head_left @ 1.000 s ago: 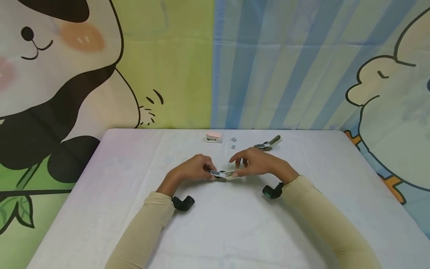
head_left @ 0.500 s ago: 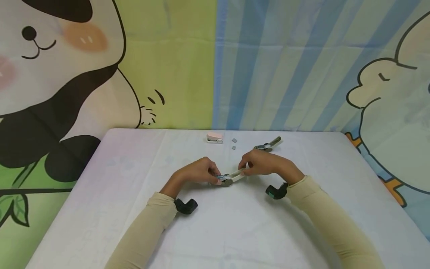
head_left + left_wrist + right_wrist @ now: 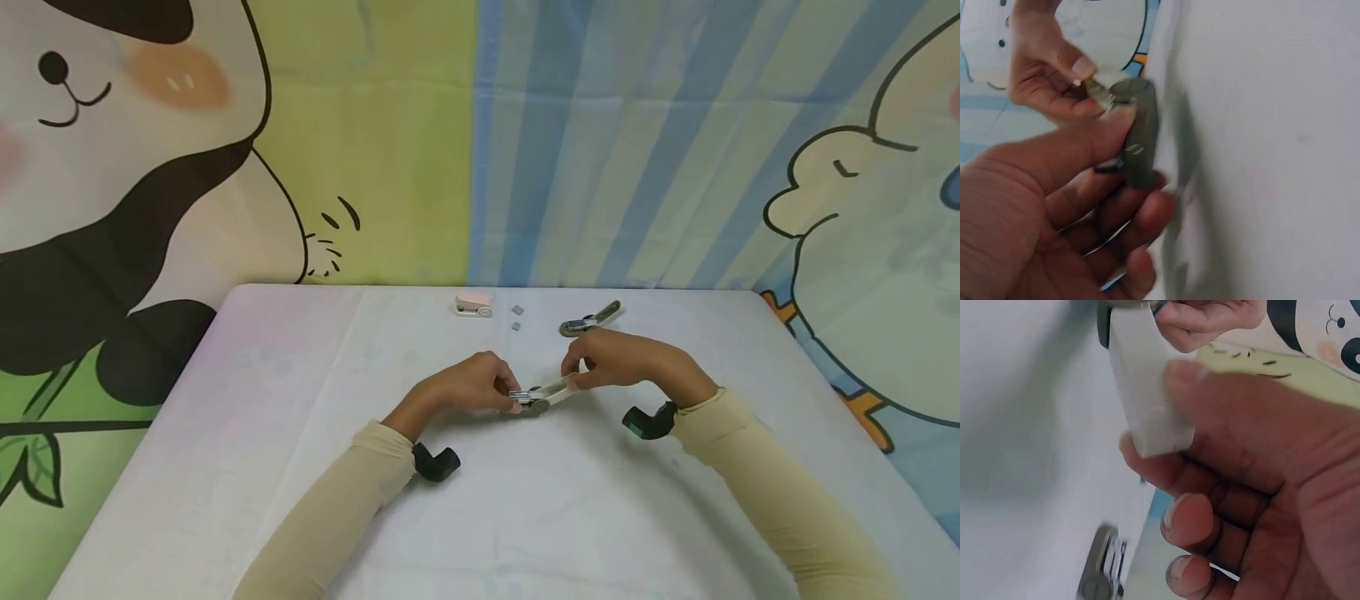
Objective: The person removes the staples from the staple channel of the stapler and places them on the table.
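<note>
An opened-out mini stapler (image 3: 536,407), with a grey-green base and a white top arm, spans the gap between the two hands. My left hand (image 3: 468,383) pinches its base end between thumb and fingers; in the left wrist view the thumb presses on the grey-green side (image 3: 1142,140). With thumb and forefinger, my right hand (image 3: 633,358) grips the end of the white arm (image 3: 1144,387), its other fingers loosely curled below. The stapler is held over the white tablecloth, its arm rising to the right. Fingers hide part of the base end.
Behind the hands lie a pink-and-white mini stapler (image 3: 473,305) and two small grey blocks like staple strips (image 3: 517,310). Another opened stapler (image 3: 590,320), grey-green, lies just beyond the right hand. A printed curtain (image 3: 600,150) hangs along the table's back edge.
Both hands have moved right with the stapler. The right hand's raised forefinger has come down to pinch the white arm, which now slants up more steeply.
</note>
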Demonstrator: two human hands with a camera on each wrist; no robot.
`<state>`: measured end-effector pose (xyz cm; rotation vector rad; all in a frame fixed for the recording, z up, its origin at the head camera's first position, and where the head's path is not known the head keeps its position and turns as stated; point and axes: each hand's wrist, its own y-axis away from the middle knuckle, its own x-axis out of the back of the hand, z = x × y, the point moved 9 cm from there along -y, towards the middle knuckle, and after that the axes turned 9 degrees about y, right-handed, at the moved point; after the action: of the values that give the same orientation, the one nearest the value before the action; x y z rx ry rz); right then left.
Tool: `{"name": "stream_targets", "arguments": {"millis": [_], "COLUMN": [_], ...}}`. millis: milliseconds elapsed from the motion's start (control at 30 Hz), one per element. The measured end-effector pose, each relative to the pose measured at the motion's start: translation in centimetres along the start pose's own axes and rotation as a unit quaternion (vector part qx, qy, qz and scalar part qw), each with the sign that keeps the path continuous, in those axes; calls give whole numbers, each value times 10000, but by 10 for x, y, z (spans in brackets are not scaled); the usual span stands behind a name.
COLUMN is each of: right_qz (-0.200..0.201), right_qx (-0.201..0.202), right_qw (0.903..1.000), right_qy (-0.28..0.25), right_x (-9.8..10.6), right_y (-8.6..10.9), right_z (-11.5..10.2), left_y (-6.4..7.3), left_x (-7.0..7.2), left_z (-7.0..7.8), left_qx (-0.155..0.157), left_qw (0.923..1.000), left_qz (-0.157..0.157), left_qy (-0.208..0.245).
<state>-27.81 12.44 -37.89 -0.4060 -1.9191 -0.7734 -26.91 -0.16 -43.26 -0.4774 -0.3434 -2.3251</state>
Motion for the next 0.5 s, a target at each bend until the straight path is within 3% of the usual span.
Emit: {"name": "stream_targets", "arguments": {"millis": [200,500], "right_qz": [363,625], "right_qx": [-417,-778], "right_qw": [9982,9944], "right_qy": [223,348], "right_x": [12,16], "right_y": [19,40], "right_z": [24,50], "left_y": [-31,-66], "left_x": [-3,-15], "left_z": [11,27], "left_qx": [-127,-61], "left_qw": [9962,9868], "left_qz": [591,793], "left_qy": [-630,-1412]}}
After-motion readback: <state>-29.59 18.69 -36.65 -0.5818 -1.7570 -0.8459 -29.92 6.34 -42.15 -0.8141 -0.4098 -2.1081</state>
